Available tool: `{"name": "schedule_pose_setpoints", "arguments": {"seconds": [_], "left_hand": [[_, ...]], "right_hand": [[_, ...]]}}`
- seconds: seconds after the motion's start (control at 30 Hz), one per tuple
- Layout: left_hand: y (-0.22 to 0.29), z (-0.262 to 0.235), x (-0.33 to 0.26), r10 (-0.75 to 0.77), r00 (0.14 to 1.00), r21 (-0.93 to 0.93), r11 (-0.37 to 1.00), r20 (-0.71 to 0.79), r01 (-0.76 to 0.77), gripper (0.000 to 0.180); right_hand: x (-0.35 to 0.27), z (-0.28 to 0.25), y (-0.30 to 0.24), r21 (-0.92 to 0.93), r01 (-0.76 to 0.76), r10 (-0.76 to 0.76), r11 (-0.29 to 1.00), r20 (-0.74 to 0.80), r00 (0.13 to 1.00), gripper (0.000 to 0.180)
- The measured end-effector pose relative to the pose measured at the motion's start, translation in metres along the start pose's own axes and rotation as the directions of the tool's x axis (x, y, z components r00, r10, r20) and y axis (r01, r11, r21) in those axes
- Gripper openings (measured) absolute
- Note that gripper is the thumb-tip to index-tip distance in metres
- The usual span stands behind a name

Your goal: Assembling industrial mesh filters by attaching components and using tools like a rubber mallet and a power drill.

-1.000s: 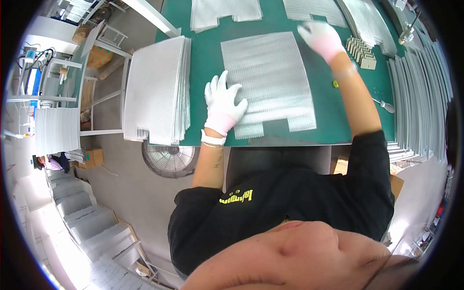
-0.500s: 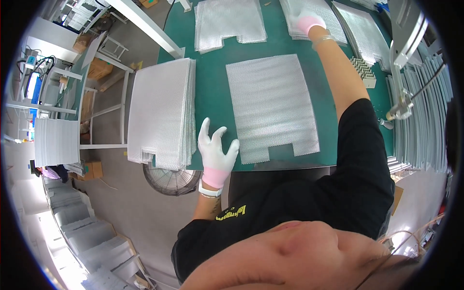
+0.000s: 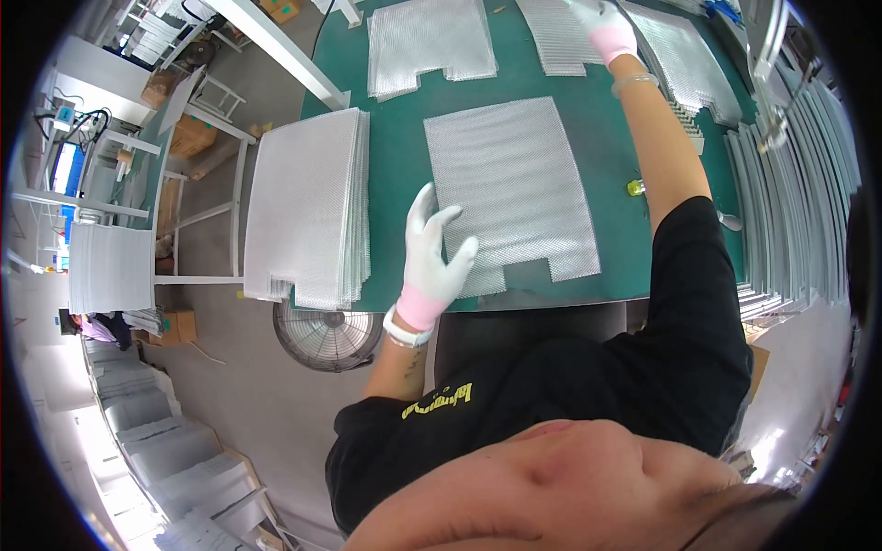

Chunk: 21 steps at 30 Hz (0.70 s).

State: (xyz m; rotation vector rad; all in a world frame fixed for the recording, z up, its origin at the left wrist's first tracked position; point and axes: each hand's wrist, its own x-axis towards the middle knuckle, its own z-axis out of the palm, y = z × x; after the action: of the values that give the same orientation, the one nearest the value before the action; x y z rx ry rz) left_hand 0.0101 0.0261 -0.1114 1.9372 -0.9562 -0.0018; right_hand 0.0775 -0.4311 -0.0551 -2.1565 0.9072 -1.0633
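My left hand (image 3: 432, 253), in a white glove with a pink cuff, has its fingers spread at the left edge of a silvery mesh sheet (image 3: 510, 188). That sheet lies flat before me, with a notch in its near edge. Far to the right, my right hand (image 3: 608, 29), gloved alike, reaches over a pile of mesh sheets (image 3: 556, 41). Its fingertips run to the picture's upper edge, so whether they hold a sheet is not visible. To the left of my left hand stands a thick stack of mesh sheets (image 3: 308, 202).
More mesh sheets lie at the far side (image 3: 430, 41) and far right (image 3: 684, 60) of the green table (image 3: 390, 165). A small yellow-green object (image 3: 636, 187) sits beside my right forearm. Many panels (image 3: 795, 202) stand along the right. A round fan (image 3: 328, 340) is below the table's front edge.
My left hand has moved up and right, onto the edge of the middle sheet. My right hand has shifted farther away and slightly right. The yellow-green object has come into view.
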Motion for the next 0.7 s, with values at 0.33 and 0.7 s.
{"name": "schedule_pose_setpoints", "arguments": {"seconds": [0.33,0.7], "left_hand": [[0.020,0.093,0.140,0.017,0.960,-0.922,0.283,0.280,0.264,0.052],[0.030,0.028,0.020,-0.293,0.952,-0.814,0.530,0.088,0.238,0.052]], "right_hand": [[-0.100,-0.062,-0.038,0.067,0.577,-0.530,0.814,-0.319,0.786,0.074],[-0.256,-0.179,-0.028,-0.028,0.367,-0.350,0.930,0.245,0.904,0.076]]}}
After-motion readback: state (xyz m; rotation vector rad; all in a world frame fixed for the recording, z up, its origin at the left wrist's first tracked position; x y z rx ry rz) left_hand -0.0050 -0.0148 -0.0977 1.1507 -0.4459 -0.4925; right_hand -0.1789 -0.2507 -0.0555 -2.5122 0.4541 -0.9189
